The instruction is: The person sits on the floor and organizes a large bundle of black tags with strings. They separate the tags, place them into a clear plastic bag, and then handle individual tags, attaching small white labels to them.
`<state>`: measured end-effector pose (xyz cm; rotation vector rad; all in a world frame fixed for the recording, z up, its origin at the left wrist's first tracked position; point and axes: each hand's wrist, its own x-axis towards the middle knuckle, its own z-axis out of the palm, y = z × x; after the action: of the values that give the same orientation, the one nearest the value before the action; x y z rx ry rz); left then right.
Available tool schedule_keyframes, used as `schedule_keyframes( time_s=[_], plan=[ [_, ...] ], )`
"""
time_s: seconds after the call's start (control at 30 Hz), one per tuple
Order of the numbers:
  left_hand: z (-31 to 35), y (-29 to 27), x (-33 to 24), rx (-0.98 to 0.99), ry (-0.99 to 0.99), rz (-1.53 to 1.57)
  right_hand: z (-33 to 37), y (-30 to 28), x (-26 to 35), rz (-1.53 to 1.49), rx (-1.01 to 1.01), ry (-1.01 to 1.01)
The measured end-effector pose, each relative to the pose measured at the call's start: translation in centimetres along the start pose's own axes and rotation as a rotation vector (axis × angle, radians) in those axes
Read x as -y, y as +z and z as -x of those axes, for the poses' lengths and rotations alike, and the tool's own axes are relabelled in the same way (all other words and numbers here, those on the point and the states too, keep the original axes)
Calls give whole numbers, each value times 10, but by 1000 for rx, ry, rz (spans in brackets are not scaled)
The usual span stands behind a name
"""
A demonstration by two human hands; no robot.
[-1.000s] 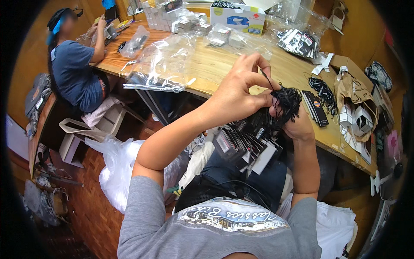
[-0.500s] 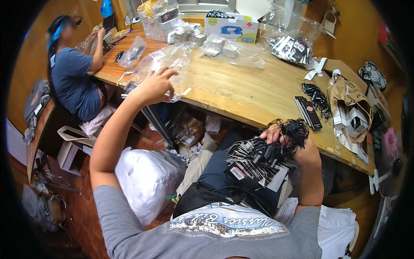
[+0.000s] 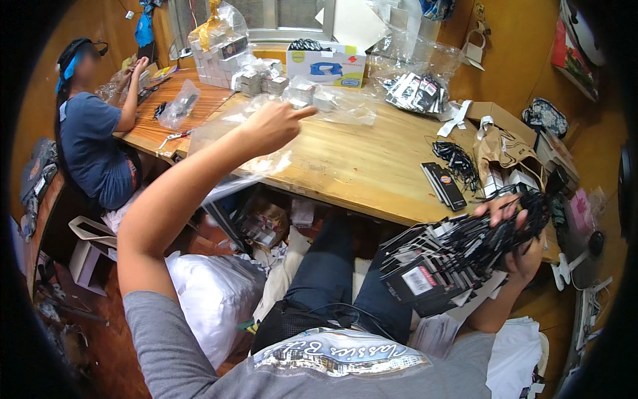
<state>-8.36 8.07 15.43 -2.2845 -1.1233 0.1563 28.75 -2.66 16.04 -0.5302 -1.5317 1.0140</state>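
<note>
My right hand (image 3: 524, 256) is closed around the black strings of a thick bundle of black hang tags (image 3: 425, 272). The tags fan out to the left above my lap, and one shows a white and red label. My left hand (image 3: 274, 126) is raised over the table with its index finger stretched out and nothing visible in it; its other fingers are partly hidden. Beneath that forearm, a clear plastic bag (image 3: 269, 163) lies on the table's near edge.
On the wooden table (image 3: 359, 156) are stacked small white boxes (image 3: 216, 66), an iron's carton (image 3: 325, 66), a bag of tags (image 3: 419, 92), black strings (image 3: 457, 159) and a brown paper bag (image 3: 502, 146). A co-worker (image 3: 96, 143) sits left. A white sack (image 3: 212, 292) stands beside my legs.
My left hand has moved up and right, away from the clear bag, its spread fingers now partly folded. My right hand has shifted right with the hang tags, turning them toward me. The view has shifted too.
</note>
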Motion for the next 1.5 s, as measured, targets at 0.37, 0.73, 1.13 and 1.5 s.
schedule_keyframes(
  time_s=[0.37, 0.73, 1.13, 1.5],
  plan=[
    [-112, -113, -55, 477, -119, 742, -61, -41, 95, -144, 105, -114],
    [-149, -110, -145, 125, -480, 2345, -120, -81, 98, 183, -52, -215],
    [-39, -46, -96, -58, -578, 2008, -188, -116, 45, 450, 61, -223],
    [183, 18, 39, -370, -1019, -639, -176, -23, 10, -73, 47, -138]
  ],
)
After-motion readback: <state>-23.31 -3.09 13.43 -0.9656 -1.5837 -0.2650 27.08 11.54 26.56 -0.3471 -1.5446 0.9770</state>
